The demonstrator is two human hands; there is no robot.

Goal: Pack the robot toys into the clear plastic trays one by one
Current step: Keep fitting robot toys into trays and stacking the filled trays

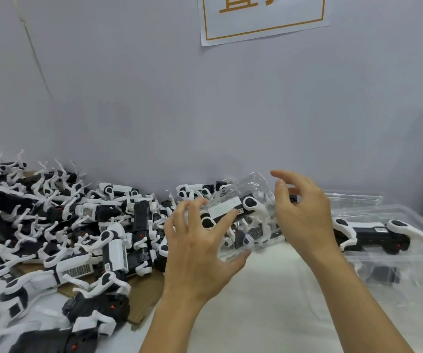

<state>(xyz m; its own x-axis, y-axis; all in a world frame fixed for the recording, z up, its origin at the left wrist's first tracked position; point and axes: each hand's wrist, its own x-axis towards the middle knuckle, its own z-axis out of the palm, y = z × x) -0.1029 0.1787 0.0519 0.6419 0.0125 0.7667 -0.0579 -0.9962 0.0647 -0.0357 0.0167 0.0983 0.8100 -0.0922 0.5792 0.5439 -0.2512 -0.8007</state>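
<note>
A black-and-white robot toy (241, 208) lies in a clear plastic tray (259, 186) held tilted above the table's middle. My left hand (200, 248) grips the tray's near left edge, thumb underneath and fingers curled over the toy. To the tray's right, my right hand (304, 212) hovers with its fingers spread and loosely curled; it holds nothing. A big heap of loose robot toys (60, 238) covers the table's left side. Another robot toy (373, 231) lies packed in a clear tray (409, 261) at the right.
A pale wall rises right behind the table, with a paper sign (264, 19) stuck on it. Brown cardboard (141, 299) lies under the heap. More clear trays (355, 198) are stacked at the back right. White table surface (261, 301) shows between my forearms.
</note>
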